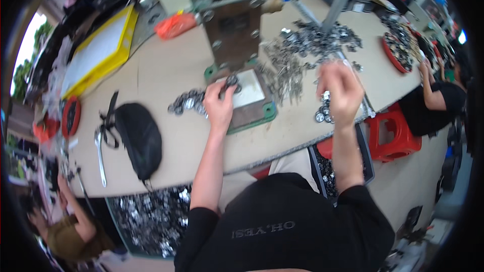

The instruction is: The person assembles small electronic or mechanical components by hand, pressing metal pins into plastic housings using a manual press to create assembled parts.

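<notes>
Centrally, small round black-and-silver part (232, 80): dark face, glints along the rim, wheel-like; finer detail too small to read. Sits at the left edge of the square off-white plate (250, 89) on the press.
Left hand (220, 106): thumb and fingers nearly together, pinching the part's near side.
Right hand (342, 90): raised, blurred, fingers bent; cannot tell if it has hold of anything. Nearest, a small cluster of shiny round silver-and-black pieces (325, 112).
Press: heavy brown metal upright (233, 32) on a green-edged base (252, 121).
Left of left hand: loose pile of round silver-and-dark pieces (188, 102), glossy, overlapping, of similar look to the pinched part.
Right of base: scatter of thin straight silver pins (288, 73); beyond it, broad heap of small dark-silver metal pieces (317, 39).
</notes>
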Tool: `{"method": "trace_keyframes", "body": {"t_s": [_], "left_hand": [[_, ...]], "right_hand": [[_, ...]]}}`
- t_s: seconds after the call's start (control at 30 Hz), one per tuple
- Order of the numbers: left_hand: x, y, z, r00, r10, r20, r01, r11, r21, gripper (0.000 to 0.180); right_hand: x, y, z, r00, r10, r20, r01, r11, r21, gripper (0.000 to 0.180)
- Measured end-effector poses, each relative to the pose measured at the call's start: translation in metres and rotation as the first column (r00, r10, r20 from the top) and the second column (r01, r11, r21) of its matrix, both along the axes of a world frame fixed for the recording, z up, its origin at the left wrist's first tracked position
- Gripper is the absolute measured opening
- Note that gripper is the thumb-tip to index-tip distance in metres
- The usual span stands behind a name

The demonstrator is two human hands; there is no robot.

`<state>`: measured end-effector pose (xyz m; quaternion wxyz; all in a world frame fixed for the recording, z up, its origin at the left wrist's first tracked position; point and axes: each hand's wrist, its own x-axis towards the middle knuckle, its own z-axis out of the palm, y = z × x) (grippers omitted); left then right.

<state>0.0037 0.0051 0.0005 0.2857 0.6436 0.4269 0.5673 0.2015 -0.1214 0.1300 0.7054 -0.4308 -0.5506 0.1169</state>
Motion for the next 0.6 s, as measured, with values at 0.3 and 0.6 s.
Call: {"method": "trace_keyframes", "body": {"t_s": [0.3, 0.6], "left_hand": [[-0.059, -0.06, 0.015, 0.959, 0.038, 0.282, 0.006, 0.988, -0.153, 0.021], [-0.267, -0.222, 0.032, 0.487, 0.836, -0.254, -0.873, 0.461, -0.16, 0.023]], "right_hand": [[-0.035, -0.05, -0.171, 0.999, -0.031, -0.042, 0.005, 0.856, -0.516, 0.013], [-0.031, -0.051, -0.164, 1.0, 0.016, -0.025, -0.027, 0.829, -0.558, 0.01]]}}
